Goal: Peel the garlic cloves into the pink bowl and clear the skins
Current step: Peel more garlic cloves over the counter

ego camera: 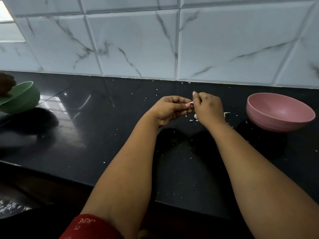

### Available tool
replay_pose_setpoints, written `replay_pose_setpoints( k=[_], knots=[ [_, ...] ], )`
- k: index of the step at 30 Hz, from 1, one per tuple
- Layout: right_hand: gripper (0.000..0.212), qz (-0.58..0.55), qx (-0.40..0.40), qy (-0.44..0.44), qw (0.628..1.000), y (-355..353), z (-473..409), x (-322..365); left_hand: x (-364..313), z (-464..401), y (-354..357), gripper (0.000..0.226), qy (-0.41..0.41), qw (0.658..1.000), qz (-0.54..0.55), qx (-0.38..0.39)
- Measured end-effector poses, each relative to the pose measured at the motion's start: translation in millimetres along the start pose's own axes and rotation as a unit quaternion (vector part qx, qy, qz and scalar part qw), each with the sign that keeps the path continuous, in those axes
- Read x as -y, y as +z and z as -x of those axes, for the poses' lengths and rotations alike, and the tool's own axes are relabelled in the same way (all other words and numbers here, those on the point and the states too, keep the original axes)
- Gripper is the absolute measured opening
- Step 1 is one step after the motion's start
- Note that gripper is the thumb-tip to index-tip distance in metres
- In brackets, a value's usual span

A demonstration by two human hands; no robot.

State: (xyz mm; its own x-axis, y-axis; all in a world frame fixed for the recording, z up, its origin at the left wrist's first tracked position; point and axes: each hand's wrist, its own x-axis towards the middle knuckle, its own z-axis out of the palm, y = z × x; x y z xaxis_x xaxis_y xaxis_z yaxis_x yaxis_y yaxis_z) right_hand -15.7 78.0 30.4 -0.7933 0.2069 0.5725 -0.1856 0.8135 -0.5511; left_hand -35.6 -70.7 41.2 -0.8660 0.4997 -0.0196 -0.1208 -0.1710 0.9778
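Though mostly hidden, pale pinched clove (pixel 190 102)

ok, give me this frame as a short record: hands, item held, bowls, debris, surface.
left hand: pinches garlic clove, fingers curled
right hand: pinches same clove from the other side
pink bowl: right of the hands, upright; no cloves seen inside
green bowl: far left, tilted, another person's hand at its rim
skins: scraps under the right hand, flecks scattered wider
countertop: black, glossy
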Motion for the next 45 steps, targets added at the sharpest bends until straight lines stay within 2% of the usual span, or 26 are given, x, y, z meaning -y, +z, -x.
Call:
replay_pose_setpoints(
  k=[6, 12, 15, 18, 19, 21, 24, 28, 31, 34, 45],
  knots=[
    [0.041, 0.009, -0.008, 0.034, 0.999, -5, -6, -8, 1, -4, -8, 0.022, 0.004, 0.999, -0.034, 0.013],
    [0.004, 0.059, 0.09, 0.061, 0.992, -5, -9, -22, 0, -5, -9, 0.026, 0.021, 0.999, -0.037, -0.011],
    [0.022, 0.013, 0.061, 0.054, 0.997, -3, -8, -20, -1, -6, -9, 0.023, 0.036, 0.998, -0.036, -0.029],
    [0.007, -0.033, 0.02, 0.045, 0.998, -8, -7, -14, -2, -6, -8, 0.02, 0.047, 0.997, -0.027, -0.046],
    [0.008, -0.04, 0.017, 0.047, 0.998, -9, -6, -13, -2, -7, -9, 0.02, 0.052, 0.997, -0.028, -0.055],
    [0.013, -0.05, 0.025, 0.049, 0.997, -6, -5, -11, 0, -8, -9, 0.019, 0.063, 0.994, -0.044, -0.072],
    [0.006, -0.101, 0.045, 0.06, 0.992, 4, -2, -7, 2, -10, -9, 0.017, 0.075, 0.989, -0.082, -0.093],
    [0.014, -0.305, 0.056, 0.127, 0.942, 8, -1, -1, 5, -13, -10, 0.015, 0.09, 0.986, -0.098, -0.102],
    [0.012, -0.399, 0.079, 0.158, 0.9, 9, 2, 1, 5, -14, -11, 0.016, 0.104, 0.979, -0.131, -0.12],
    [0.015, -0.416, 0.081, 0.167, 0.89, 11, 4, 1, 6, -13, -11, 0.017, 0.105, 0.973, -0.157, -0.132],
    [0.014, -0.407, 0.057, 0.179, 0.894, 14, 2, -1, 7, -18, -7, 0.013, 0.124, 0.959, -0.201, -0.154]
  ],
)
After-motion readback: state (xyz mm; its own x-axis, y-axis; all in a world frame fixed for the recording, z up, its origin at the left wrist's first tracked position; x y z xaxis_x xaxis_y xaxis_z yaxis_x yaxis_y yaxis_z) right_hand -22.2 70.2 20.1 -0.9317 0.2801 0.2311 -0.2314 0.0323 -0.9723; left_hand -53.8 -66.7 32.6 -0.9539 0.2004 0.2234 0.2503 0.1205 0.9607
